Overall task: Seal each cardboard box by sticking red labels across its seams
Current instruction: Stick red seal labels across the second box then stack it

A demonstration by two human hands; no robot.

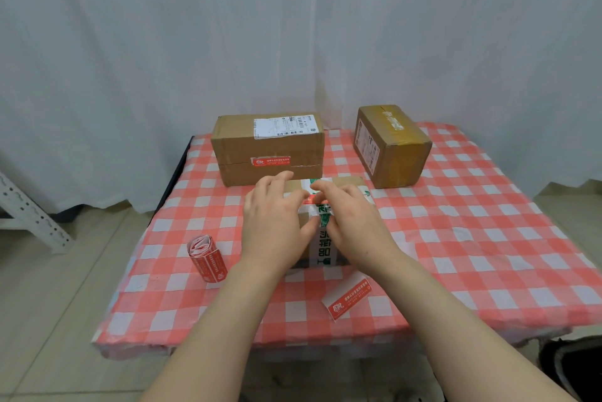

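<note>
A small cardboard box (345, 185) with white and green tape lies in the middle of the table. Both my hands lie flat on its top. My left hand (272, 222) and my right hand (350, 222) press a red label (314, 199) with straight fingers; only a sliver of the label shows between the fingertips. Behind it stands a larger box (267, 149) with a red label (271, 161) stuck across its front seam. A third box (392, 146) stands at the back right.
A roll of red labels (207, 258) stands at the front left on the red and white checked tablecloth (472, 238). A loose red label strip (348, 299) lies near the front edge. White curtains hang behind. A metal shelf frame (29, 212) stands at the left.
</note>
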